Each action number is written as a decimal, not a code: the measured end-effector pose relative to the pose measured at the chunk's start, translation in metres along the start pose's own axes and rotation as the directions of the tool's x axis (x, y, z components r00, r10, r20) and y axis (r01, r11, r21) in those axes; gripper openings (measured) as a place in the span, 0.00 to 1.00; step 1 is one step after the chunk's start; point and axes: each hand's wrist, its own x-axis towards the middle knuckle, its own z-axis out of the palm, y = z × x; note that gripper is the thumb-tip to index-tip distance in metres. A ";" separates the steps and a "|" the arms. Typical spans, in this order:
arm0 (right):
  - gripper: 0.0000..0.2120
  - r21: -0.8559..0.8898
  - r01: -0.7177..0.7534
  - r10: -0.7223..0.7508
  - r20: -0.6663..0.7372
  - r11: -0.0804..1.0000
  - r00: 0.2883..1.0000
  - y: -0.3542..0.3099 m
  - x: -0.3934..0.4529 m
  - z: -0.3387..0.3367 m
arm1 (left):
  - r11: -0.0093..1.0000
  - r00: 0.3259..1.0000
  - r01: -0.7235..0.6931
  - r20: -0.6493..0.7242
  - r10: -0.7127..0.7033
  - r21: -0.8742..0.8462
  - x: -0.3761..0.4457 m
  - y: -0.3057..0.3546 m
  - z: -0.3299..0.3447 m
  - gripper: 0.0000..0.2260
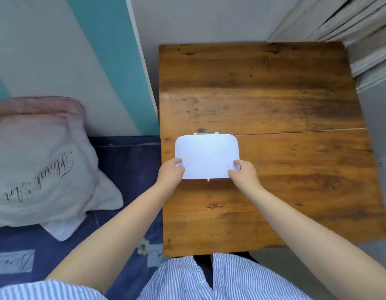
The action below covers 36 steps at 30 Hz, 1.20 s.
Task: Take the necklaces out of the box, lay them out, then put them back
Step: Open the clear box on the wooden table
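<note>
I've got the white jewellery box (206,156) sitting just below the middle of the frame, on the near-left part of the wooden table (274,94), and its lid is down, flat and closed as far as I can see. There's a small metal clasp (208,180) showing at the near edge and a hinge bar (205,133) along the far edge, so the box opens away from me. My left hand (171,172) is on the lower left corner of the box, fingers curled together around that corner, thumb on top of the lid. My right hand (244,172) mirrors it on the lower right corner, fingers wrapped on the edge, thumb pressed on the lid. Both are clamped on the box, not on anything inside it. No necklaces anywhere in view: none on the table, none in my fingers, so I judge they're inside the closed box, though I can't see in. The tabletop beyond the box, towards the top of the frame, is bare wood. Over on the left of the frame there's a pillow (42,165) on a dark blue bedsheet (127,161), nothing to do with the job. Either I'm at the very start, with everything left to do: undo the clasp, lift the lid, take the necklaces out, lay them out, put them back. Or I'm at the very end, lid just shut. A closed box and an empty table fit both, and I can't tell which.
</note>
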 end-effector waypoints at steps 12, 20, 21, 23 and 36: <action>0.18 0.106 0.044 -0.050 0.052 0.993 0.997 0.053 -0.069 -0.014 | 0.946 0.976 0.144 -0.118 -0.185 -0.291 -0.057 -0.032 0.011 0.06; 0.08 0.370 0.202 -0.192 -0.063 0.907 0.979 -0.004 0.000 -0.041 | 0.956 0.965 -0.180 -0.229 0.127 -0.231 -0.035 0.014 -0.004 0.11; 0.11 0.334 0.202 -0.196 -0.053 0.921 0.979 -0.009 0.009 -0.039 | 0.973 0.963 -0.193 -0.214 0.163 -0.126 -0.030 0.016 -0.002 0.16; 0.15 0.276 0.155 -0.160 -0.004 0.949 0.987 -0.015 0.028 -0.032 | 0.976 0.964 -0.209 -0.153 0.217 0.067 -0.020 0.012 0.000 0.19; 0.08 -0.525 0.465 -0.278 0.398 0.713 0.874 0.079 -0.033 0.019 | 0.162 0.906 -0.373 0.321 0.275 0.914 -0.044 -0.076 0.042 0.12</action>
